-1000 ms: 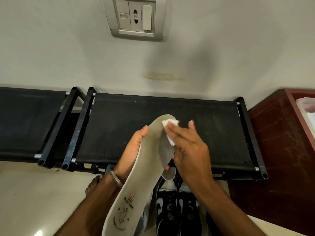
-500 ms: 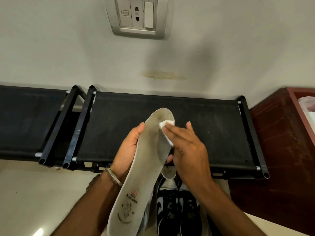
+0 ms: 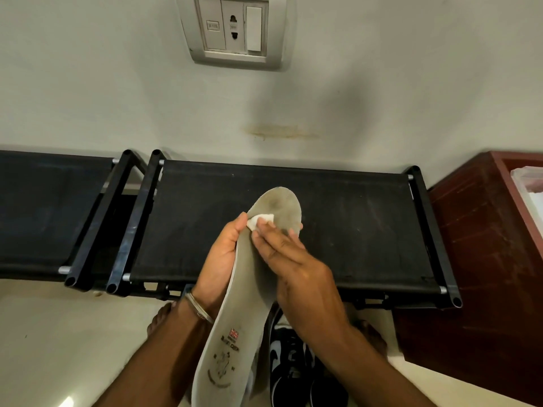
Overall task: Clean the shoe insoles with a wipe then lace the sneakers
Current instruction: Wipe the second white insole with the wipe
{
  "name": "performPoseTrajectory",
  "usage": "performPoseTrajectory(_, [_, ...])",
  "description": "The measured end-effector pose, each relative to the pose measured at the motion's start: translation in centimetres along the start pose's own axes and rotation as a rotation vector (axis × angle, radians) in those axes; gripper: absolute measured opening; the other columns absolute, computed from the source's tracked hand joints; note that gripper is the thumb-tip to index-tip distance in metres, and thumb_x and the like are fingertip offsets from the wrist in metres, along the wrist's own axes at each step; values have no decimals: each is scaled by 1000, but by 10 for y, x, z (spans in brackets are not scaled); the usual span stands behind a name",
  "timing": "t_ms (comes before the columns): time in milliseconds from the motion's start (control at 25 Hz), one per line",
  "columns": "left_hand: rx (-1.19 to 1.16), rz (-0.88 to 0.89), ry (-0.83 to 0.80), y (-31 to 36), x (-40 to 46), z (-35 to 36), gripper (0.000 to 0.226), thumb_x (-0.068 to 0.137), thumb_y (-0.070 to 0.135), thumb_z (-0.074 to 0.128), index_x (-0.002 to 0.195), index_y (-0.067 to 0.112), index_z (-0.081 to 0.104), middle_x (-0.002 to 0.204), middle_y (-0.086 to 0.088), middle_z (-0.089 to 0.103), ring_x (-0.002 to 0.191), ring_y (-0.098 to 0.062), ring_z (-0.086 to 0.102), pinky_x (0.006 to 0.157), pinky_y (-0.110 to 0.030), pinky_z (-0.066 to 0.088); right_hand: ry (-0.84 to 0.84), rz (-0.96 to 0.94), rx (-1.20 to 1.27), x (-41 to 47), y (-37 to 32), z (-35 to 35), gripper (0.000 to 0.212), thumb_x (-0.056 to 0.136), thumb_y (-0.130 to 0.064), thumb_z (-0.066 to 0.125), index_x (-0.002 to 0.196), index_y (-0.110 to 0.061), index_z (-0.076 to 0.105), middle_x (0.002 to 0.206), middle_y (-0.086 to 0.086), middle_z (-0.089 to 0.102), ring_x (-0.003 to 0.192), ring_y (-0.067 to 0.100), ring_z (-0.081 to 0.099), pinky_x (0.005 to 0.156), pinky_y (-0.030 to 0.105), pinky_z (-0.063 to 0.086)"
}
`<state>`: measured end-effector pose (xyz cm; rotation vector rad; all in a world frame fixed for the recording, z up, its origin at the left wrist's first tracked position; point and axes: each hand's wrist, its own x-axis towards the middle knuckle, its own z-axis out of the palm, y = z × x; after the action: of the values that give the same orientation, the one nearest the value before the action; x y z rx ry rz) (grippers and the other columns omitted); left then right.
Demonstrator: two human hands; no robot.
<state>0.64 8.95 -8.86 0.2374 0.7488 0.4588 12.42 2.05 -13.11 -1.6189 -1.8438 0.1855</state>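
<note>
**Wipe pressed to the toe end of a grey insole**

The left hand grips a long, flat insole along its left edge, thumb lying up the rim and fingertips curling round the far edge near the toe. The insole is a pale grey, felt-like sheet with a rounded toe end, darkened by a smudgy patch near the tip; toward the heel it carries a small printed flag and a circular dark logo with lettering too small to read. It is held in the air, toe pointing away from the person, above the front of a bench.

The right hand lies across the insole's upper face with its fingers nearly straight, pressing a small, crumpled white wipe flat against the left part of the forefoot, just beside the left thumb tip.

A thin metal bangle circles the left wrist. Below the hands, on the pale glossy floor, stand black and white sneakers, partly hidden by the right forearm; whether they carry laces cannot be told.

Behind the insole stretches a black fabric bench in a tubular black frame with silvery end caps; a second bench of the same kind sits just beside it on the left. A reddish-brown wooden cabinet stands to the right. On the matte off-white wall hangs a grey rectangular socket plate.
</note>
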Motion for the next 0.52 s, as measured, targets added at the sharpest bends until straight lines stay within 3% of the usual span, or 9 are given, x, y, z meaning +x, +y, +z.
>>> performPoseTrajectory(80, [57, 41, 11, -2, 2, -1, 55, 95, 51, 37, 121, 9, 64, 109, -15, 71, 93, -25, 72, 75, -37, 60, -3, 189, -25, 2, 10, -4, 86, 67, 10, 81, 143, -13, 46, 150, -4, 37, 138, 29, 33, 99, 46, 51])
performPoseTrajectory(120, [68, 55, -2, -3, 1, 0, 53, 93, 49, 38, 117, 10, 65, 104, -14, 73, 87, -24, 73, 71, -36, 60, 19, 256, -7, 3, 13, -6, 91, 65, 13, 82, 144, -13, 43, 149, -6, 36, 136, 31, 33, 94, 49, 53])
performPoseTrajectory(280, [29, 8, 5, -3, 0, 1, 65, 91, 54, 47, 135, 7, 55, 136, -18, 57, 122, -28, 59, 102, -40, 49, -13, 21, 72, 0, -1, -1, 66, 85, 7, 68, 143, -15, 45, 150, 2, 44, 140, 21, 42, 115, 37, 36])
performPoseTrajectory(440, [57, 57, 14, -6, 2, 2, 61, 93, 52, 38, 130, 9, 61, 124, -18, 65, 106, -27, 66, 89, -37, 56, 212, 267, 253, 8, 11, -9, 44, 88, -2, 70, 130, -14, 63, 126, -9, 62, 116, 0, 57, 97, 18, 49])
performPoseTrajectory(520, [66, 58, 30, -7, 2, 2, 61, 93, 52, 37, 131, 10, 59, 126, -18, 64, 110, -27, 64, 94, -38, 52, 228, 271, 201, 9, 11, -7, 34, 87, -10, 70, 121, -15, 68, 118, -8, 64, 108, 3, 58, 92, 20, 52])
